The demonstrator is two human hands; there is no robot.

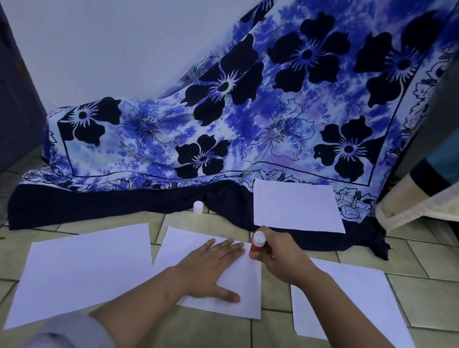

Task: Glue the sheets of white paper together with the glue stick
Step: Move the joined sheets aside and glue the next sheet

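Glue stick [256,247], wrapped by right fingers [270,246], touches sheet [246,294] beside flat left fingers [226,249].

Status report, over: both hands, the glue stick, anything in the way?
Left hand flat, pressing middle sheet. Right hand grips glue stick, upright at sheet's far right corner. Cap off, near floral cloth. Nothing blocking.
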